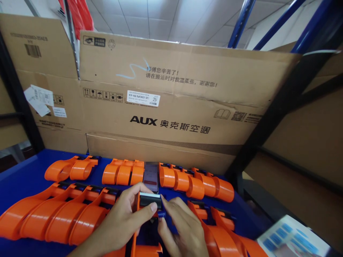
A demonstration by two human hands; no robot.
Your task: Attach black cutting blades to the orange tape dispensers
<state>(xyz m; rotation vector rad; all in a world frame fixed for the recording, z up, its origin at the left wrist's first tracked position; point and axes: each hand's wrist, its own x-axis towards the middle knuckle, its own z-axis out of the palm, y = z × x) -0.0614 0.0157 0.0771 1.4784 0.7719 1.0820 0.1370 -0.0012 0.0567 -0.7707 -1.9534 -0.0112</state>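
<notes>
The fingers (pixel 146 208) of the left hand (pixel 125 217) are curled shut around the black piece (pixel 150 200) at the top of an orange dispenser (pixel 147 248). The thumb is pressed on the front of that piece and the first finger is bent over its top. A row of small metal teeth is seen along the top edge of the black piece. The fingers (pixel 168 206) of the right hand (pixel 183 230) are bent and kept close together, and their tips are laid on a small blue bit (pixel 161 213) just beside the black piece. It cannot be told if the blue bit is really gripped or only touched. The dispenser is held upright between the two hands, low in the middle of the view, over a blue table (pixel 24 176). Many more orange dispensers (pixel 61 217) are laid in rows on the table, on both sides of the hands. A phone (pixel 150 176) is stood among the back row. Big brown boxes (pixel 171 107) are stacked behind the table. A sheet (pixel 292 239) with blue squares is seen at the lower right.
</notes>
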